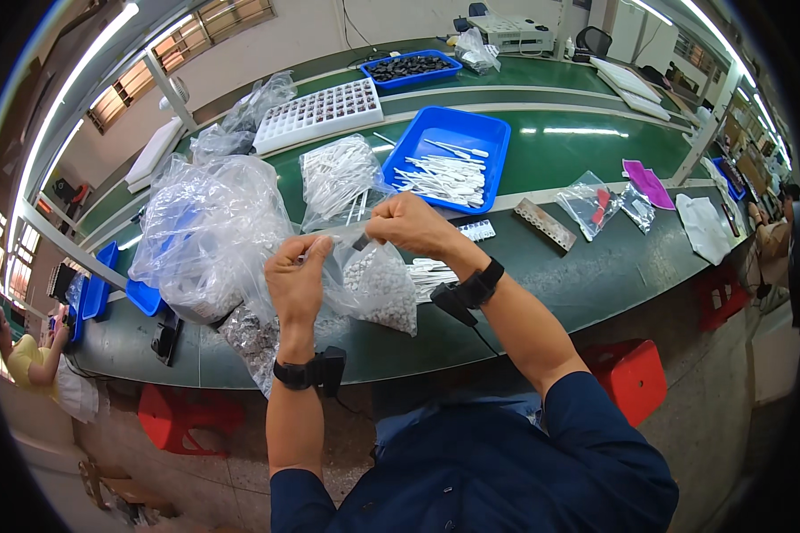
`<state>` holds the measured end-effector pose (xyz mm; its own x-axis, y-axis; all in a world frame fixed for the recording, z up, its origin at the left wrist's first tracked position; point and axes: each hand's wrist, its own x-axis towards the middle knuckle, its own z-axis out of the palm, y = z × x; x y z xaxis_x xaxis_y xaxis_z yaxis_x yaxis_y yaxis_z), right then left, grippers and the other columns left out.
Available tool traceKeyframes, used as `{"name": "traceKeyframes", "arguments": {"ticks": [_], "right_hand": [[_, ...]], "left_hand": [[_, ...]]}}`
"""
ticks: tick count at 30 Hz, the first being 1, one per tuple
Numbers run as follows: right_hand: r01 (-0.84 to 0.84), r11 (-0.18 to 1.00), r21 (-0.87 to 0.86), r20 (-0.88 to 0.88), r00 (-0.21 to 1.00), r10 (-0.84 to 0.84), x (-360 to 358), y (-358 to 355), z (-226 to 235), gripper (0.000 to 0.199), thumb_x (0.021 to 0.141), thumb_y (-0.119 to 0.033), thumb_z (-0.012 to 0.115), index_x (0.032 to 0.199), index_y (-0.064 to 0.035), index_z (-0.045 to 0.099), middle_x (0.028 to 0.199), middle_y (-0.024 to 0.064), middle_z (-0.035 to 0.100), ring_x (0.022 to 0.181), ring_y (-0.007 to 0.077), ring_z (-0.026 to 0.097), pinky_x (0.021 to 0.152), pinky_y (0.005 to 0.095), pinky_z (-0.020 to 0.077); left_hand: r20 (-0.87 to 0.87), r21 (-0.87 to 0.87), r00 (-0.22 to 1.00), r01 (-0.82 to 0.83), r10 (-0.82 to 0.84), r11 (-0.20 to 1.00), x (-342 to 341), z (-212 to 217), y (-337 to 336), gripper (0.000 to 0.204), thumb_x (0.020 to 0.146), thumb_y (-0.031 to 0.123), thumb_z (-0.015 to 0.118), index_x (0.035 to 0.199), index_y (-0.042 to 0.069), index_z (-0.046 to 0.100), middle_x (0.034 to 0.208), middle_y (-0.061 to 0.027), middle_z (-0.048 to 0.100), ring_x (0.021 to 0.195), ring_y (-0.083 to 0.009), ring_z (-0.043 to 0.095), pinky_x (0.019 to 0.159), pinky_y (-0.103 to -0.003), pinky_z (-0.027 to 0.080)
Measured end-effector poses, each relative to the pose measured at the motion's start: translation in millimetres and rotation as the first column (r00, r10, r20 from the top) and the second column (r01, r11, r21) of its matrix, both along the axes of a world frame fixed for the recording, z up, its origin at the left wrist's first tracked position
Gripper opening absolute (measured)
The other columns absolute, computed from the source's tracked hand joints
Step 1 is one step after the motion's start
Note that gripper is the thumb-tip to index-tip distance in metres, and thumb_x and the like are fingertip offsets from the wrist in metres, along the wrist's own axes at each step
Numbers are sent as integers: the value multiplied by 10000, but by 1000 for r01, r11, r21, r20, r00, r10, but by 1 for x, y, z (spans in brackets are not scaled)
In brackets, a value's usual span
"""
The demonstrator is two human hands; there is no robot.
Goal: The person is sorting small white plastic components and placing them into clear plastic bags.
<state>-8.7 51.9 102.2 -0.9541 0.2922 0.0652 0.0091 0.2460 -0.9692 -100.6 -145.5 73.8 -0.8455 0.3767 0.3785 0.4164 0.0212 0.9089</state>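
Observation:
A clear plastic bag [384,291] of small white pieces rests on the green bench in front of me. My left hand [297,274] pinches its mouth on the left side. On the right, my right hand [418,227] is closed on the bag's upper edge, and the plastic is drawn between the two. A small dark piece [361,242] shows just beside the right fingers; its kind I cannot make out. Just beyond the hands lies a bag of thin white sticks [336,176]. More white sticks [428,277] lie under my right wrist, partly hidden.
A blue tray [500,147] of white sticks stands beyond my right hand. Large crumpled plastic bags [209,226] crowd the left. Behind are a white foam tray [320,117] and a blue tray of black parts [411,69]. A metal strip [545,224] lies right. Red stools [631,377] stand below.

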Motion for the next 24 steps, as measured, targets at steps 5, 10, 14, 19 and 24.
{"name": "traceKeyframes", "arguments": {"ticks": [5, 10, 14, 19, 24], "right_hand": [[-96, 992, 76, -10, 995, 97, 2, -2, 6, 260, 828, -200, 636, 645, -15, 633, 574, -25, 522, 544, 63, 417, 507, 269, 313], [-110, 993, 32, -28, 993, 111, 5, 15, -6, 246, 849, -172, 610, 664, -13, 640, 604, -37, 527, 573, 58, 421, 521, 263, 307], [-19, 1000, -1, -163, 986, 18, -4, 11, -14, 232, 867, -171, 633, 707, -6, 665, 647, -20, 582, 617, 60, 469, 553, 242, 342], [43, 997, 61, -164, 986, -33, 9, 11, 0, 240, 896, -183, 652, 750, 6, 682, 721, 5, 643, 660, 66, 529, 600, 255, 410], [130, 959, 251, -395, 919, -21, 26, -11, 9, 275, 974, -204, 631, 820, 18, 678, 807, 24, 684, 684, 77, 591, 622, 261, 484]], "left_hand": [[-115, -140, 992, -62, 46, 988, 9, 13, 2, 133, 900, 102, 759, 935, -26, 751, 854, -52, 701, 758, -88, 580, 681, -250, 447], [-346, -80, 934, -122, 87, 989, -2, 12, 0, 127, 909, 115, 770, 909, -8, 737, 761, 35, 649, 679, -42, 529, 633, -206, 409], [-381, -296, 920, -214, 90, 931, -4, 19, -8, 175, 913, 136, 772, 847, -7, 695, 725, 26, 627, 632, -49, 530, 588, -211, 394], [203, -87, 973, 130, -110, 988, -12, 37, -6, 261, 912, 166, 775, 760, 16, 625, 702, 2, 618, 620, -70, 556, 570, -237, 416], [91, -96, 981, 182, -174, 979, -20, 51, 7, 236, 910, 156, 778, 769, 31, 636, 674, 19, 600, 601, -57, 545, 550, -227, 409]]}}
